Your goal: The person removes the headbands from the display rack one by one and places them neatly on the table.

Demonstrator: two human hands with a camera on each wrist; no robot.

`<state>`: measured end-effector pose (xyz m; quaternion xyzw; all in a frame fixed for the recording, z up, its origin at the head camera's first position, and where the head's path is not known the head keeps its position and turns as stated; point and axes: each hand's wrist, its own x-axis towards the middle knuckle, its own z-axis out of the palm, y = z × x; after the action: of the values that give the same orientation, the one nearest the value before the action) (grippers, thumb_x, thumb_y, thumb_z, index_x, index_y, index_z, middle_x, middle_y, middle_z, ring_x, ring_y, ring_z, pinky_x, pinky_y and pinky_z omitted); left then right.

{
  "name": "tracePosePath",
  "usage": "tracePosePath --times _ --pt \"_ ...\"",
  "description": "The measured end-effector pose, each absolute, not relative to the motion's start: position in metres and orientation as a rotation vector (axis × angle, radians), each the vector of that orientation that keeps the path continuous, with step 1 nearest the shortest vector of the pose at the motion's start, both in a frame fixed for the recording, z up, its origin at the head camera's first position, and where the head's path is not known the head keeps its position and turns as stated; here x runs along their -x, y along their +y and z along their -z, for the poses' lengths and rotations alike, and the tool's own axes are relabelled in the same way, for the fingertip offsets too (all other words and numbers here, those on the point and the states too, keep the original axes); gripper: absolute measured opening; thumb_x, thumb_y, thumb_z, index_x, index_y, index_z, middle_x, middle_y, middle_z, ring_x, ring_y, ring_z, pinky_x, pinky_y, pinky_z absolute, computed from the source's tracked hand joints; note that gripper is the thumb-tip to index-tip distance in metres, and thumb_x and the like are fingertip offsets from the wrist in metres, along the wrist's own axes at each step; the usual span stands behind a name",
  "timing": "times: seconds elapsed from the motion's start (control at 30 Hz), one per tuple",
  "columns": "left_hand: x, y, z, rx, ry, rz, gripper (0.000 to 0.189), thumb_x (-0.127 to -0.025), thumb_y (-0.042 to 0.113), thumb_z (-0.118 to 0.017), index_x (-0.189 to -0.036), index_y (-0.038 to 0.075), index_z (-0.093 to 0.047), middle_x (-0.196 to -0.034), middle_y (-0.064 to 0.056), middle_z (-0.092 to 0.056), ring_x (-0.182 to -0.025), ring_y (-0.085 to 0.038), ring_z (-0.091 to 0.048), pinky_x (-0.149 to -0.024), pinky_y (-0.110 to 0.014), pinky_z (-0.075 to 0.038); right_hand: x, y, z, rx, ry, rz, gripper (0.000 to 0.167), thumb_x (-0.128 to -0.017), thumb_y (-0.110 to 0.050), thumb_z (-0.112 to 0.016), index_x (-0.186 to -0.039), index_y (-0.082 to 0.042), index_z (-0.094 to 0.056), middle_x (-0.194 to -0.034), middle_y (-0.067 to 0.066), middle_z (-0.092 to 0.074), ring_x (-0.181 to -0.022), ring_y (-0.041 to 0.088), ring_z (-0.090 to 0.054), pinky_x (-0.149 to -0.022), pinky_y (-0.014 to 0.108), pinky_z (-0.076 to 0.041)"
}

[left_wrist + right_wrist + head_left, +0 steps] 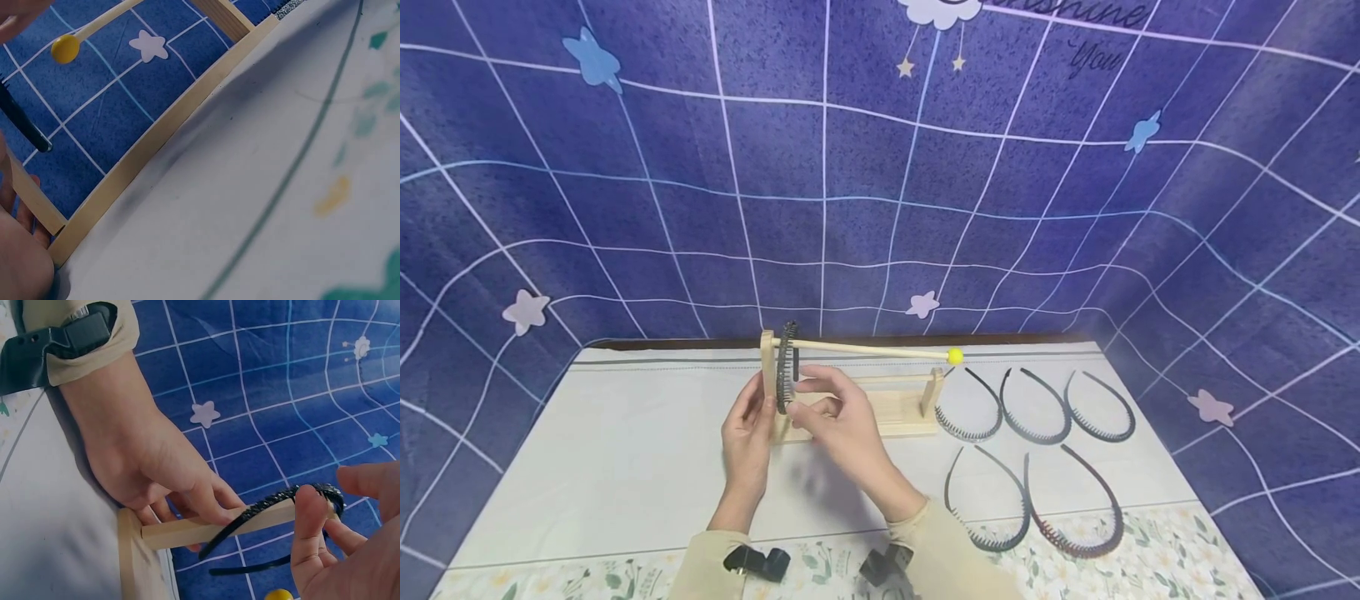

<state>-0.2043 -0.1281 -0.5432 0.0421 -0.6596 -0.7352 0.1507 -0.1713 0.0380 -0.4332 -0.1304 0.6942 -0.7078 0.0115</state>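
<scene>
A black toothed headband (786,367) hangs over the upper rod (865,348) of a wooden rack (880,408), close beside the left upright. My left hand (748,442) grips that upright (181,532), its thumb and fingers lying on either side. Just right of the headband is my right hand (846,429), fingers spread and loosely bent. In the right wrist view its thumb (309,509) overlaps the headband at the rod's end; whether it presses there is hard to tell. A yellow ball (955,357) caps the rod's far end.
Several more toothed headbands lie on the white table (647,450) to the right, among them a dark one (1037,408) and a reddish-brown one (1078,546). The rack also has a lower rod (891,379) and a short right upright (932,392). A blue grid-patterned cloth (865,183) stands behind.
</scene>
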Motion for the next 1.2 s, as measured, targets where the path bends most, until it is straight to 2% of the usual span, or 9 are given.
tracePosePath --times 0.2,0.63,0.93,1.2 --pt "0.204 -0.128 0.543 -0.125 -1.898 2.117 0.051 -0.116 0.021 -0.062 -0.165 0.012 -0.051 -0.165 -0.011 -0.054 -0.153 -0.021 -0.052 -0.122 -0.016 -0.047 0.175 0.026 0.436 0.392 2.247 2.16 0.054 -0.096 -0.009 -0.084 -0.148 -0.008 -0.067 -0.13 0.015 -0.075 -0.078 0.008 -0.071 -0.06 0.016 -0.056" --pt "0.205 -0.128 0.545 -0.086 -1.854 2.136 0.053 -0.114 0.014 -0.064 -0.165 0.009 -0.05 -0.166 -0.014 -0.052 -0.155 -0.024 -0.051 -0.124 -0.017 -0.046 0.184 0.018 0.442 0.378 2.319 2.187 0.052 -0.093 -0.009 -0.09 -0.142 -0.006 -0.071 -0.12 0.016 -0.08 -0.074 0.006 -0.069 -0.059 0.014 -0.055" --pt "0.206 -0.127 0.546 -0.106 -1.833 2.142 0.053 -0.114 0.014 -0.065 -0.165 0.009 -0.052 -0.166 -0.014 -0.053 -0.155 -0.026 -0.051 -0.123 -0.017 -0.048 0.188 0.016 0.442 0.366 2.274 2.25 0.047 -0.092 -0.004 -0.088 -0.136 -0.001 -0.073 -0.104 0.014 -0.082 -0.07 0.006 -0.067 -0.058 0.012 -0.053" --pt "0.205 -0.127 0.545 -0.108 -1.845 2.127 0.052 -0.115 0.017 -0.064 -0.165 0.009 -0.051 -0.165 -0.013 -0.052 -0.155 -0.027 -0.05 -0.123 -0.017 -0.046 0.186 0.016 0.438 0.403 2.294 2.256 0.043 -0.095 -0.001 -0.085 -0.135 0.001 -0.072 -0.101 0.016 -0.081 -0.07 0.004 -0.068 -0.056 0.012 -0.052"
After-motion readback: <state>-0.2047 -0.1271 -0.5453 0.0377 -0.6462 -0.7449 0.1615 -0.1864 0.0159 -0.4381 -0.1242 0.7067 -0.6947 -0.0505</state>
